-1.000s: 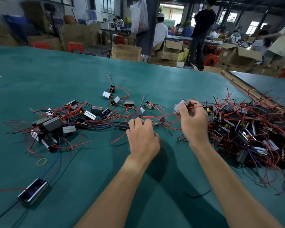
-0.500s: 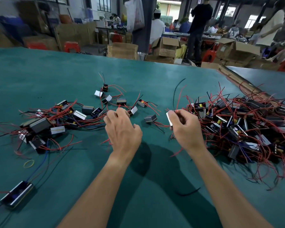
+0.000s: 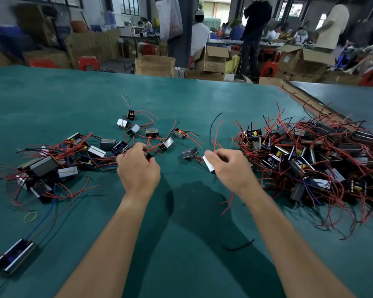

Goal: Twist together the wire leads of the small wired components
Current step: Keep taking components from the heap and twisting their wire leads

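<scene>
- While both forearms reach in from the bottom of the frame over the green tabletop (image 3: pixel 78 97), the two hands sit side by side near the centre, backs turned up.
- The left hand (image 3: pixel 138 171) has its fingers curled, with thumb and fingertips pinching a small dark piece (image 3: pixel 149 156) among red wires. What the piece is cannot be told.
- The right hand (image 3: pixel 230 171) is curled round a small wired component (image 3: pixel 208 164), whose silver face shows at the hand's left edge.
- Its red and black leads (image 3: pixel 215 134) arc upward above the knuckles.
- A dense pile of components (image 3: pixel 310 151), tangled in red wire, fills the right of the frame just beside the right hand.
- A looser spread of components (image 3: pixel 63 160) lies at centre left, reaching the left hand.
- A yellow rubber band (image 3: pixel 30 217) lies at lower left, and a larger component (image 3: pixel 13 258) lies near the bottom left corner.
- A short black wire offcut (image 3: pixel 238 246) lies between the forearms.
</scene>
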